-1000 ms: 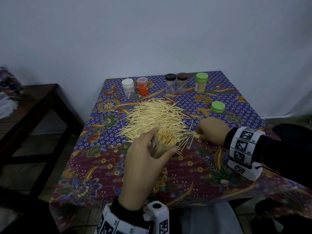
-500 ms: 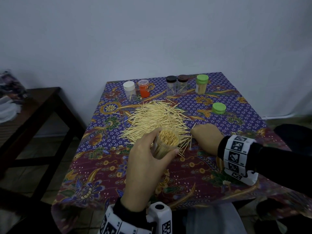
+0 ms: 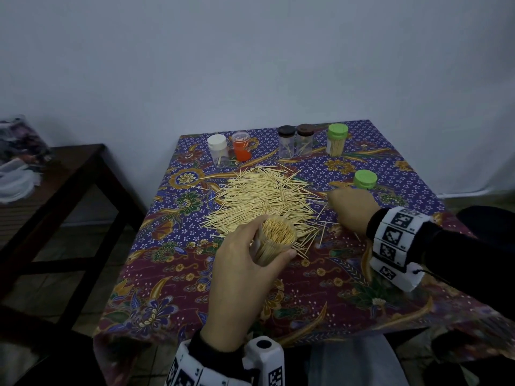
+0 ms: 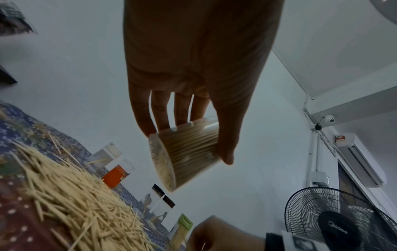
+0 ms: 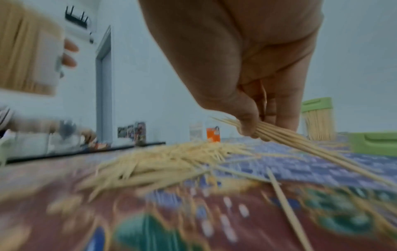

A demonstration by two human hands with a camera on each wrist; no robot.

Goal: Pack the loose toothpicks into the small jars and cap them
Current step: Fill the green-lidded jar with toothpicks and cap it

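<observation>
In the head view our left hand point(image 3: 245, 277) covers most of the open jar point(image 3: 274, 240), and our right hand point(image 3: 352, 208) hides the toothpicks it pinches. In the right wrist view the tabletop point(image 5: 193, 212) smears into blur, and the picture's left edge cuts off the jar.

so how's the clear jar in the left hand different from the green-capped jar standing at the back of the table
The clear plastic jar in the left hand has no cap, its mouth open; the green-capped clear jar at the back is closed. The held jar is tilted and lifted off the patterned tablecloth; the capped one stands upright on it. The left hand grips one; nothing touches the other. Both are packed with toothpicks.
</observation>
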